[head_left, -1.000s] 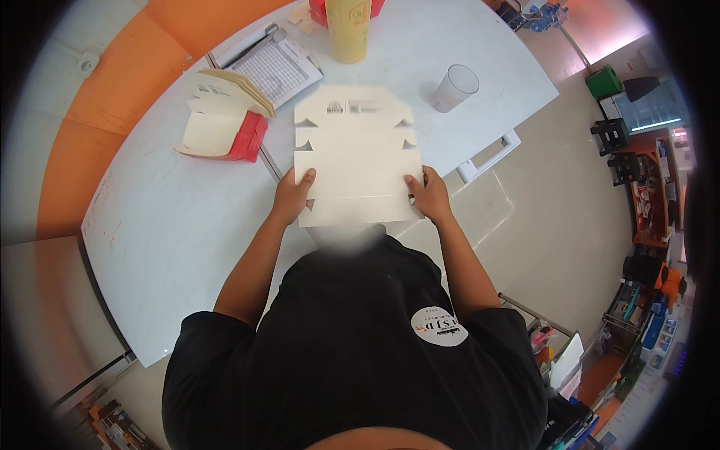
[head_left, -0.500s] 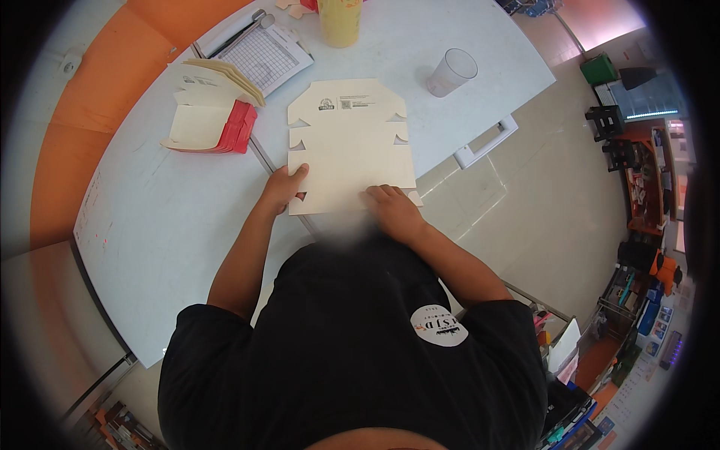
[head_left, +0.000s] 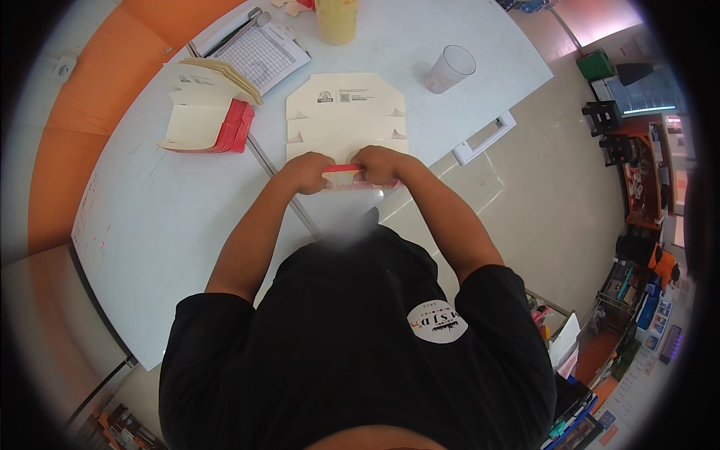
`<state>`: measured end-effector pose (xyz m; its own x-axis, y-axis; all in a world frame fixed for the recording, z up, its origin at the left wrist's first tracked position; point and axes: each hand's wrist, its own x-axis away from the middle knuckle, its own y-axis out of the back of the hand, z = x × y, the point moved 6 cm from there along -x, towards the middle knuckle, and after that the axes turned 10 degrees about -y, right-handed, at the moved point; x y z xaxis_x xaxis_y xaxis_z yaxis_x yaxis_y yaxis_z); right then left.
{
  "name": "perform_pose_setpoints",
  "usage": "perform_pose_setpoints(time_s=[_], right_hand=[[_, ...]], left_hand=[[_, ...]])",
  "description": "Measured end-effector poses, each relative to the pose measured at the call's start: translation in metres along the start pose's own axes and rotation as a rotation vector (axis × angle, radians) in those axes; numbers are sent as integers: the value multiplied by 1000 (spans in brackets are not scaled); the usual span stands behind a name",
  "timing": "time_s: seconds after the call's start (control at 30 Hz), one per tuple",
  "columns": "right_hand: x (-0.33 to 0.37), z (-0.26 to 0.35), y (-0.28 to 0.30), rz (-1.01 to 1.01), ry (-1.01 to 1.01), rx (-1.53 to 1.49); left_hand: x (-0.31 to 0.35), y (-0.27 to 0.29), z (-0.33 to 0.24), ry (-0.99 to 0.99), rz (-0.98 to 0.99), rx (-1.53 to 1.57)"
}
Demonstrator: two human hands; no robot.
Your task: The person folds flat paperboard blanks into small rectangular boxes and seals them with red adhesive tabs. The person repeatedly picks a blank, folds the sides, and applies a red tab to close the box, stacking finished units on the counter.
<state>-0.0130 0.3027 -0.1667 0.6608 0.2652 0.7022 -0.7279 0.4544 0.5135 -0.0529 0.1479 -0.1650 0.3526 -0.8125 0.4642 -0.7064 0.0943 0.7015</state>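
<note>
A cream cardboard box blank (head_left: 345,124) lies on the white table before me, with cut notches along its sides and dark print near its far end. Its near end is folded up, so a strip of the red printed outside shows between my hands. My left hand (head_left: 309,172) is closed on the left part of this folded edge. On the right part of the same fold, my right hand (head_left: 377,165) grips with its fingers curled over. The thumbs are partly visible below the fold; some fingers are hidden.
Left of the blank stands a nested stack of part-folded red and cream boxes (head_left: 206,120). Behind are a clipboard with a grid sheet (head_left: 262,60) and a yellow-filled cup (head_left: 335,19). A clear plastic cup (head_left: 450,69) stands at right, near the table's edge with a white handle (head_left: 484,139).
Both hands have come closer together and farther from my body. The blank's near end, flat before, is now bent up and shows its red side.
</note>
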Motion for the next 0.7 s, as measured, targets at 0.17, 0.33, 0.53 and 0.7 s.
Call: perform_pose_setpoints(time_s=[0.17, 0.33, 0.53, 0.7], right_hand=[[-6, -11, -13, -408, 195, -17], [30, 33, -25, -304, -64, -557], [1, 58, -82, -317, 433, -523], [48, -39, -14, -1159, -249, -228]], left_hand=[[22, 14, -17, -139, -618, -324], [61, -9, -12, 278, -1226, 651], [28, -72, 51, 346, -975, 1296], [48, -64, 76, 67, -893, 1457]])
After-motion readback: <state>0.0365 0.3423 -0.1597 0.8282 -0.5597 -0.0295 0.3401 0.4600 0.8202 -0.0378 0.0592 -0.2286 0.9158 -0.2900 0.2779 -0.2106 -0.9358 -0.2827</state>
